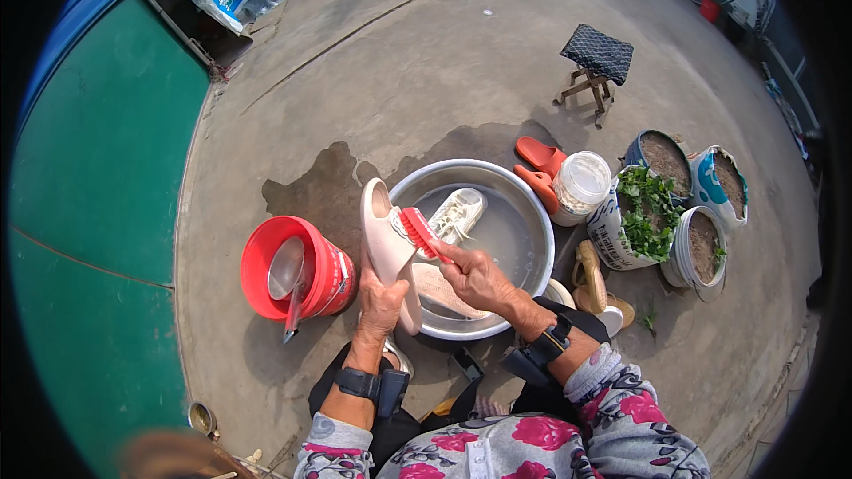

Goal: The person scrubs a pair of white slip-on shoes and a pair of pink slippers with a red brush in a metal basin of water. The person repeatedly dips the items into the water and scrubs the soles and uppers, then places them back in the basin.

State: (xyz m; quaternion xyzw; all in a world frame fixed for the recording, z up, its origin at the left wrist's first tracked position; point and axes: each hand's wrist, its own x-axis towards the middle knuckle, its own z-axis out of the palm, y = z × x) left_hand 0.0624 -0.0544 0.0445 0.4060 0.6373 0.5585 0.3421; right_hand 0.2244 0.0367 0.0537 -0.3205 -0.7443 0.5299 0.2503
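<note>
My left hand (382, 299) grips a pale pink slipper (386, 239), held tilted over the left rim of a metal basin (544, 226). In my right hand (476, 276) is a red scrubbing brush (418, 229), its bristles against the slipper's upper. Inside the basin, in cloudy water, lie a white lace-up shoe (459, 213) and a second pale pink slipper (442, 289), partly hidden by my right hand. A red bucket (256, 266) stands left of the basin with a clear plastic dipper (286, 267) in it.
Orange-red slippers (540, 154) and a lidded plastic jar (581, 183) stand right of the basin. Beyond are tan shoes (589, 276), a sack of leafy plants (609, 229) and soil-filled containers (679, 246). A folding stool (599, 56) stands farther off. A green metal door (100, 166) is at left.
</note>
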